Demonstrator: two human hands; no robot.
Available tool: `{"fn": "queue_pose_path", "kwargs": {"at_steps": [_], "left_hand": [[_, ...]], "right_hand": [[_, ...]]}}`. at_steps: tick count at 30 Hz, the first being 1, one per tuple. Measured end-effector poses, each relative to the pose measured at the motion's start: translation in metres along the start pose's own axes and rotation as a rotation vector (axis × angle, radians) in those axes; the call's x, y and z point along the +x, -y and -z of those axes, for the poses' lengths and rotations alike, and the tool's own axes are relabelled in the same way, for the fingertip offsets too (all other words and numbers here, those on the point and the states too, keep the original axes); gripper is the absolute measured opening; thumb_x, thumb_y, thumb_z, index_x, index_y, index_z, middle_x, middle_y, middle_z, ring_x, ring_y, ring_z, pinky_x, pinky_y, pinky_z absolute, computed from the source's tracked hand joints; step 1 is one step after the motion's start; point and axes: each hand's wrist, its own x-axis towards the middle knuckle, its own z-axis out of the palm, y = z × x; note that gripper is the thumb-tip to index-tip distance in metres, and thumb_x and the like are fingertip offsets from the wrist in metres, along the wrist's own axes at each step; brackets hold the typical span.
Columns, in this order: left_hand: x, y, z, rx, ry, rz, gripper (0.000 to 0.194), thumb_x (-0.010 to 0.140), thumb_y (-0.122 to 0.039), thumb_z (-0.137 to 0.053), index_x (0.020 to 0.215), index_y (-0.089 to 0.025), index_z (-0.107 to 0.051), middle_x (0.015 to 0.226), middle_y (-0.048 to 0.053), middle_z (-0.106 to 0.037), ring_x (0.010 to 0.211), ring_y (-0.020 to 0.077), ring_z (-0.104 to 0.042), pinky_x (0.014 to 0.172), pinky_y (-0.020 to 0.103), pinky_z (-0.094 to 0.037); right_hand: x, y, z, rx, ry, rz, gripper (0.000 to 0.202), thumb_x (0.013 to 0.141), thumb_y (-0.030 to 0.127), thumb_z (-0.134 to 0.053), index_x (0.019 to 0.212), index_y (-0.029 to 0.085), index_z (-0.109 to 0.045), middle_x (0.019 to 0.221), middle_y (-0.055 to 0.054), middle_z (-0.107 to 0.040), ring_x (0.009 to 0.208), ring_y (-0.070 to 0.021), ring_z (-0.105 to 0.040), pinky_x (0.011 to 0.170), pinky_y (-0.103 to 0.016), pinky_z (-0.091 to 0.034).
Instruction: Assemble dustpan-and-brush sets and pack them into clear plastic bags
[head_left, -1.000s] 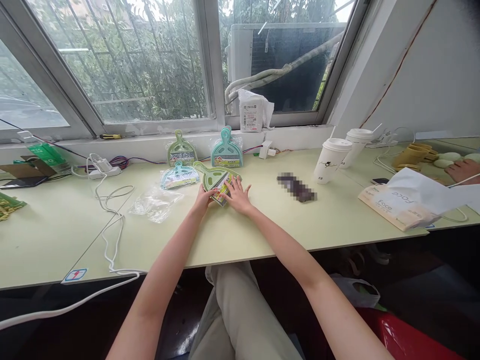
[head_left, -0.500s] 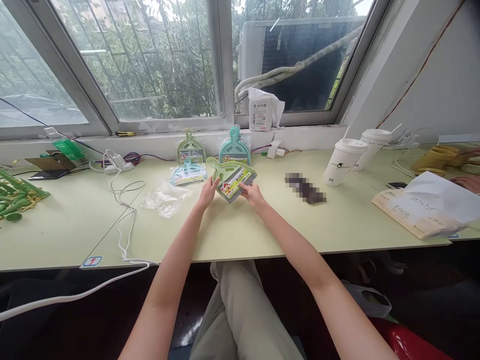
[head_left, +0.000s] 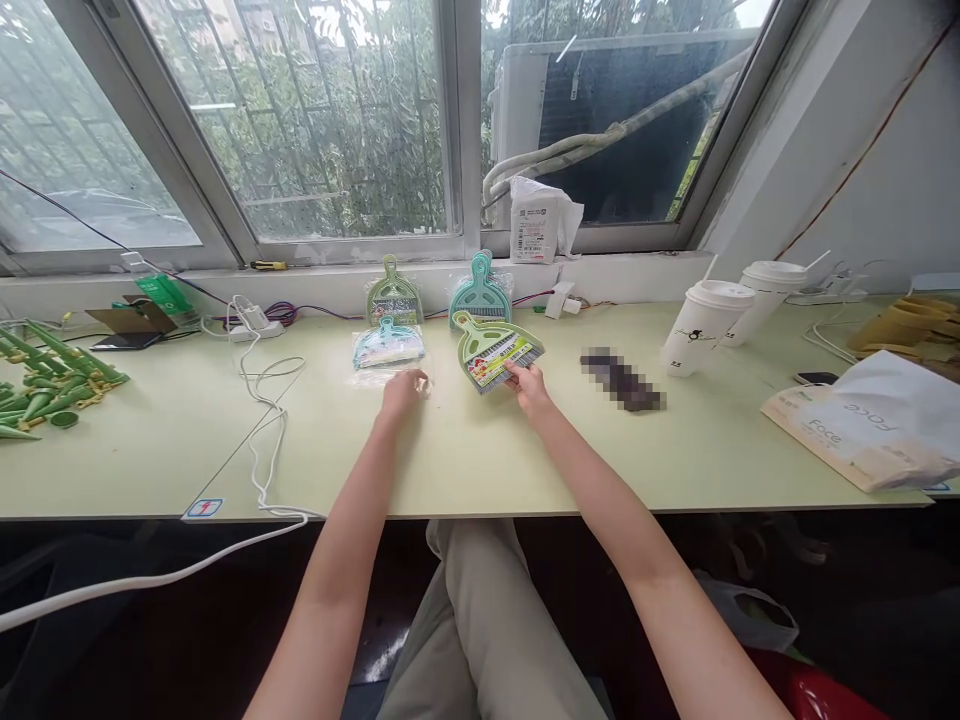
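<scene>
My right hand grips the lower right edge of a green dustpan and brush set, which is tilted above the table with its printed label facing me. Left of it, my left hand has its fingers closed on a crumpled clear plastic bag, only partly visible around the fingers. Just beyond that hand lies a light blue dustpan and brush set. Against the wall behind lean a wrapped green dustpan set and turquoise dustpan sets.
On the right are white paper cups, a tissue pack and a pixelated dark object. White cables run across the table's left side, near green plastic pieces. A white package stands on the sill.
My left hand has let go of the green dustpan set and moved left onto the plastic bag, which has shifted and bunched up. My right hand alone holds the set, farther right.
</scene>
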Motion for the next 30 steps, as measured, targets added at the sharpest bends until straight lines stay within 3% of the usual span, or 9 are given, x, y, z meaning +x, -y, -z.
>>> {"fn": "queue_pose_path", "kwargs": {"at_steps": [3,6,11,14,16,19,23,25,30], "left_hand": [[-0.004,-0.013,-0.007,0.037,-0.062,-0.035,0.041,0.065,-0.002,-0.059,0.098,-0.023,-0.069,0.106,0.012,-0.067,0.118,0.0333,-0.052,0.107,0.045,-0.031],[-0.004,-0.016,-0.006,0.186,-0.160,-0.009,0.057,0.068,-0.006,-0.061,0.123,-0.020,-0.059,0.130,0.017,-0.056,0.129,0.0354,-0.043,0.107,0.048,-0.031],[0.002,-0.003,0.001,0.190,-0.126,0.125,0.021,0.075,-0.009,-0.055,0.090,-0.017,-0.067,0.096,0.018,-0.064,0.114,0.0368,-0.055,0.098,0.046,-0.039],[0.006,0.002,0.001,0.252,-0.159,0.105,0.018,0.080,-0.011,-0.049,0.083,-0.016,-0.066,0.087,0.019,-0.063,0.109,0.0377,-0.057,0.092,0.045,-0.042],[0.006,0.002,0.001,0.263,-0.199,0.068,0.022,0.083,-0.012,-0.046,0.089,-0.016,-0.066,0.086,0.018,-0.063,0.107,0.0365,-0.058,0.091,0.044,-0.043],[0.005,0.000,0.000,0.292,-0.240,0.038,0.027,0.086,-0.012,-0.041,0.100,-0.015,-0.065,0.086,0.017,-0.064,0.102,0.0348,-0.060,0.090,0.043,-0.043],[0.001,-0.008,0.000,0.379,-0.208,-0.006,0.032,0.091,-0.014,-0.037,0.107,-0.012,-0.064,0.097,0.020,-0.063,0.102,0.0357,-0.060,0.087,0.043,-0.043],[-0.001,-0.013,-0.001,0.376,-0.199,-0.038,0.031,0.092,-0.016,-0.037,0.109,-0.013,-0.063,0.102,0.021,-0.063,0.105,0.0353,-0.059,0.088,0.042,-0.043],[-0.006,-0.024,-0.007,0.321,-0.201,-0.143,0.030,0.095,-0.023,-0.038,0.107,-0.018,-0.065,0.110,0.015,-0.064,0.108,0.0294,-0.059,0.090,0.037,-0.045]], "right_hand": [[0.001,0.002,0.000,-0.024,0.029,0.008,0.017,0.079,0.007,-0.066,0.090,0.018,-0.060,0.091,-0.002,-0.073,0.081,-0.0143,-0.071,0.082,-0.031,-0.061],[0.001,0.005,0.001,-0.067,0.089,-0.021,0.016,0.079,0.006,-0.067,0.089,0.016,-0.061,0.089,-0.003,-0.074,0.080,-0.0159,-0.072,0.083,-0.035,-0.061],[-0.005,0.012,0.000,-0.206,0.306,-0.116,0.016,0.076,0.003,-0.068,0.089,0.013,-0.065,0.089,-0.007,-0.075,0.077,-0.0173,-0.072,0.081,-0.037,-0.061],[-0.009,0.013,-0.001,-0.293,0.391,-0.185,0.016,0.074,0.001,-0.070,0.087,0.011,-0.067,0.087,-0.009,-0.075,0.073,-0.0183,-0.072,0.081,-0.039,-0.061],[-0.008,0.013,-0.001,-0.322,0.370,-0.200,0.017,0.072,-0.001,-0.071,0.084,0.010,-0.068,0.084,-0.009,-0.075,0.070,-0.0186,-0.072,0.081,-0.041,-0.061],[-0.004,0.009,0.000,-0.304,0.231,-0.158,0.017,0.071,-0.004,-0.069,0.081,0.010,-0.067,0.078,-0.007,-0.074,0.070,-0.0186,-0.071,0.081,-0.041,-0.060],[-0.001,0.002,-0.002,-0.277,0.050,-0.061,0.015,0.075,-0.002,-0.066,0.082,0.012,-0.064,0.080,-0.005,-0.073,0.075,-0.0186,-0.071,0.081,-0.040,-0.061],[-0.004,0.000,-0.004,-0.275,0.064,-0.039,0.015,0.076,0.000,-0.066,0.083,0.012,-0.064,0.083,-0.005,-0.074,0.077,-0.0185,-0.072,0.081,-0.040,-0.061],[-0.018,-0.001,-0.014,-0.291,0.282,-0.122,0.016,0.074,0.001,-0.070,0.085,0.011,-0.066,0.085,-0.007,-0.075,0.075,-0.0184,-0.072,0.080,-0.039,-0.062]]}}
